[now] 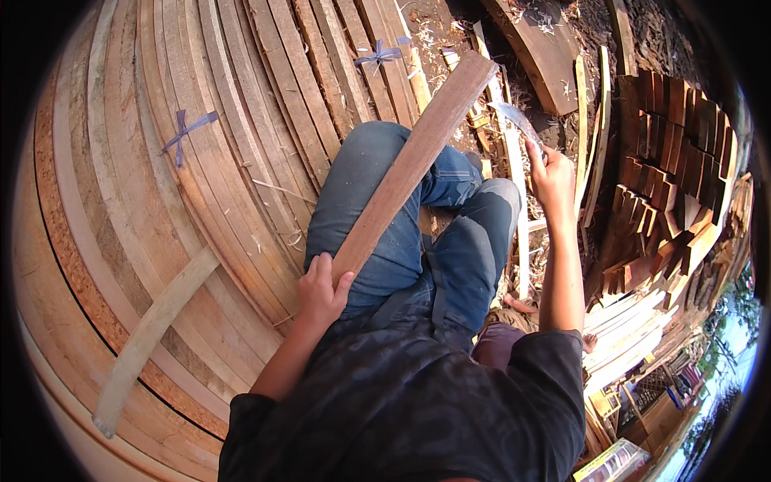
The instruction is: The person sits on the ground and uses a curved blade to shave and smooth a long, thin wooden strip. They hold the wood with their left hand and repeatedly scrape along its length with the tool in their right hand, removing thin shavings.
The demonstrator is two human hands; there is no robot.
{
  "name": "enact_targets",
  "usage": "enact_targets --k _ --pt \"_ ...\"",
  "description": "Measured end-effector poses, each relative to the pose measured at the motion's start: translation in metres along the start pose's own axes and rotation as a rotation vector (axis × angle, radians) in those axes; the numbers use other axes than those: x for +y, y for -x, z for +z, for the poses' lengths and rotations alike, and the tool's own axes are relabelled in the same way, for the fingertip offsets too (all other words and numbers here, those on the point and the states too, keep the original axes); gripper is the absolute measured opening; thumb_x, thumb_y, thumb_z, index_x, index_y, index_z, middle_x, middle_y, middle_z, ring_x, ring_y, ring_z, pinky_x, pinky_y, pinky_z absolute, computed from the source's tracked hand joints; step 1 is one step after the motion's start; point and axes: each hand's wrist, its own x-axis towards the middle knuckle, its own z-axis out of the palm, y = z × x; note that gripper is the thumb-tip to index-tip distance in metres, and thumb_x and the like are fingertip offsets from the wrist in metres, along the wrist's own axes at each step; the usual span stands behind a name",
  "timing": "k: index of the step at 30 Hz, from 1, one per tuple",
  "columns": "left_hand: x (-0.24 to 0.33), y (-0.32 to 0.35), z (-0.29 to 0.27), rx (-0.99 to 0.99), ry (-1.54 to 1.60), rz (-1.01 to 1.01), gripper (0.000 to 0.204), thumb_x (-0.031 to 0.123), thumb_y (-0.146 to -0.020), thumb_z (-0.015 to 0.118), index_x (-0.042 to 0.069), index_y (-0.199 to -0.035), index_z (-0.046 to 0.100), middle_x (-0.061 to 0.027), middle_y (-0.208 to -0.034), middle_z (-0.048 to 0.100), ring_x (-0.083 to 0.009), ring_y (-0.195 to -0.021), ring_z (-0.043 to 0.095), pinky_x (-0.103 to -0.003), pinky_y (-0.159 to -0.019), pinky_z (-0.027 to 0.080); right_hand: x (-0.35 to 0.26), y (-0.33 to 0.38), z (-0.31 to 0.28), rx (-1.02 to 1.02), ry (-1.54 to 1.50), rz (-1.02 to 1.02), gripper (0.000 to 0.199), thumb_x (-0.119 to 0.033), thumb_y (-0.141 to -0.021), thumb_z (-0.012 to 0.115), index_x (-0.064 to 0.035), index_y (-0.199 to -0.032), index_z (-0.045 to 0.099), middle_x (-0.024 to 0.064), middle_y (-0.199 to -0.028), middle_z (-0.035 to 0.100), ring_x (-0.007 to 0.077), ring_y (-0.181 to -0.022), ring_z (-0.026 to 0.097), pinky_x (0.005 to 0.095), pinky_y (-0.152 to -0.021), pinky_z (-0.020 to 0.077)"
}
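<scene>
I sit on a stack of wooden planks with my knees in blue jeans in front of me. My left hand (pixel 320 291) grips the near end of a long reddish-brown wooden board (pixel 418 157) that slants up and away over my left knee. My right hand (pixel 551 173) is raised to the right of the board and holds the handle of a broad metal blade (pixel 514 120), whose tip points toward the board's far end. The blade and the board are apart.
Stacked pale planks (pixel 241 128), some tied with blue strips (pixel 186 132), fill the left side. A loose curved pale slat (pixel 152 329) lies across them. Short dark-red wood pieces (pixel 675 161) are piled at right. Wood shavings and scraps (pixel 450 40) litter the ground ahead.
</scene>
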Motion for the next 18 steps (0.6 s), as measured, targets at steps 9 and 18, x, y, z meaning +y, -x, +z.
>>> enact_targets --k 9,18 --pt "0.007 -0.008 -0.014 -0.094 -0.050 -0.007 0.059 0.048 -0.077 0.075 -0.002 -0.092 0.047 -0.0226 -0.079 0.054 -0.0448 -0.074 0.058 -0.049 -0.061 0.047 -0.041 0.015 0.036 -0.063 0.148 -0.439 0.069 -0.068 -0.085 0.052 -0.0035 -0.061 0.062 0.0160 -0.054 0.059 0.0339 -0.054 0.063 0.0434 -0.051 0.0493" --pt "0.007 -0.008 -0.014 -0.077 -0.003 -0.010 0.052 0.040 -0.077 0.076 -0.002 -0.089 0.048 -0.0254 -0.078 0.056 -0.0460 -0.072 0.058 -0.049 -0.063 0.048 0.000 -0.087 0.012 0.035 0.017 0.214 0.077 -0.072 -0.087 0.046 0.0021 -0.085 0.070 0.0298 -0.091 0.067 0.0422 -0.093 0.066 0.0489 -0.083 0.0508"
